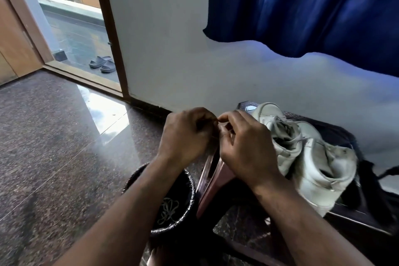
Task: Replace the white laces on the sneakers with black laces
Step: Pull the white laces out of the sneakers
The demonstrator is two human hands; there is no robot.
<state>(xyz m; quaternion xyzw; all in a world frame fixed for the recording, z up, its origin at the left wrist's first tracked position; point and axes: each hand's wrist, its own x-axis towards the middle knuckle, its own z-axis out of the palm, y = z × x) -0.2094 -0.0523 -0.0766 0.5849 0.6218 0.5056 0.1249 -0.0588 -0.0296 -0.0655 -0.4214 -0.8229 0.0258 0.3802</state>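
Two white sneakers lie on a dark stool top at the right. The rear sneaker has pale laces threaded through it; the front sneaker lies on its side with its opening toward me. Black strands lie at the stool's right edge. My left hand and my right hand meet fingertip to fingertip left of the sneakers, over the stool's corner. Both have curled fingers and pinch a thin strand that is mostly hidden between them; its colour is not clear.
A round bin with a black liner stands on the floor below my left forearm, with a loose white lace inside. The polished stone floor spreads to the left. A white wall and a blue curtain are behind; an open doorway with sandals is far left.
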